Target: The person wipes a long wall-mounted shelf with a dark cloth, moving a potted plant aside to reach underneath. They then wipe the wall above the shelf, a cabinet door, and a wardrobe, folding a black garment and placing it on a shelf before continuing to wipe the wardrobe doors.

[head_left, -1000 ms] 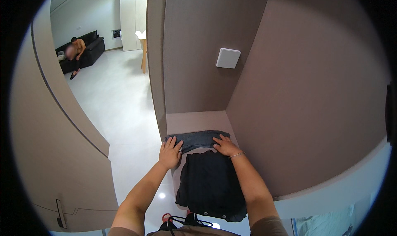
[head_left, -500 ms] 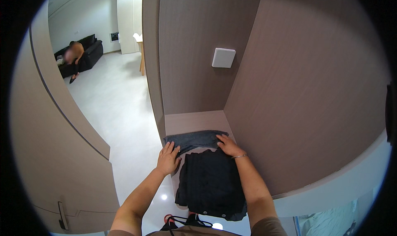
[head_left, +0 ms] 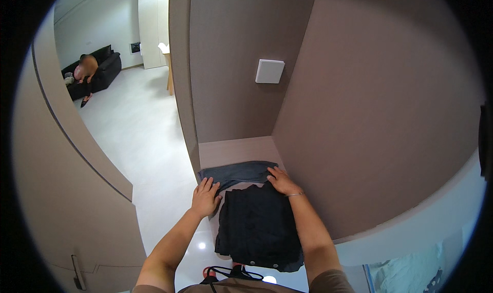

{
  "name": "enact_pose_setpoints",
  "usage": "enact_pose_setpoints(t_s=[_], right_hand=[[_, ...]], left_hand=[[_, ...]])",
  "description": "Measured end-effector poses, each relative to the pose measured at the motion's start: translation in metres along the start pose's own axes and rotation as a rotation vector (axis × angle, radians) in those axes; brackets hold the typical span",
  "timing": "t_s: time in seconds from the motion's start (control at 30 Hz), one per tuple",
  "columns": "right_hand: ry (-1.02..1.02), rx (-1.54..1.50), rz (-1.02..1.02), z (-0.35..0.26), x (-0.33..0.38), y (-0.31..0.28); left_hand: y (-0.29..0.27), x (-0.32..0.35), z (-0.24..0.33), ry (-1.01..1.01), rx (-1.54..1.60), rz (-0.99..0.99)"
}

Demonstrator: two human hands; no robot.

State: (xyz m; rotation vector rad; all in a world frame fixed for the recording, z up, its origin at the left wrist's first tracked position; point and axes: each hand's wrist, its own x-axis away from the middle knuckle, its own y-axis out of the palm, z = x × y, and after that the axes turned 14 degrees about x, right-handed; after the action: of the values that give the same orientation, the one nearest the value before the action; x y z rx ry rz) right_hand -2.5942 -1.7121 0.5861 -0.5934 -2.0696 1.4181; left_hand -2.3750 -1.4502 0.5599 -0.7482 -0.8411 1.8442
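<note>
A blue-grey denim garment lies as a long, flat strip across the pale bench or shelf inside a wood-toned niche. On its left end rests my left hand, fingers stretched out and apart. My right hand lies over the right end of the same denim, its fingers extended and pressing lightly on the cloth. Closer to me is a folded black garment with metal buttons along its near edge. It sits between my forearms, and my right wrist is beside its far right corner.
Tall wood-toned panels wall the niche at the back and right. A white square plate is mounted on the back panel. To the left are a cabinet door and pale floor. Far off, a person sits on a black sofa.
My view has shifted slightly, so the scene sits a little further left. Both hands stay on the denim, with hardly any movement over it.
</note>
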Motion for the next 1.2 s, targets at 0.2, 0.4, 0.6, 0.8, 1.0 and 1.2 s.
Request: enact_pose_setpoints(t_s=[0.2,0.4,0.6,0.8,1.0,1.2], right_hand=[[0.248,-0.216,0.058,-0.001,0.078,-0.023],[0.385,-0.334,0.223,-0.018,0.177,0.002],[0.446,-0.685,0.184,0.002,0.212,0.025],[0.514,-0.628,0.080,-0.006,0.206,0.004],[0.524,-0.814,0.037,0.037,0.199,0.051],[0.547,-1.030,-0.045,-0.001,0.206,0.024]], left_hand=[[0.004,0.003,-0.002,-0.026,0.062,0.018],[0.007,0.001,-0.008,-0.001,0.084,0.047],[0.005,0.002,-0.005,0.008,0.099,0.059],[0.002,0.029,0.019,-0.024,0.384,0.279],[0.009,0.090,0.052,-0.545,1.482,0.114],[-0.018,0.094,0.075,-0.834,1.795,-0.098]])
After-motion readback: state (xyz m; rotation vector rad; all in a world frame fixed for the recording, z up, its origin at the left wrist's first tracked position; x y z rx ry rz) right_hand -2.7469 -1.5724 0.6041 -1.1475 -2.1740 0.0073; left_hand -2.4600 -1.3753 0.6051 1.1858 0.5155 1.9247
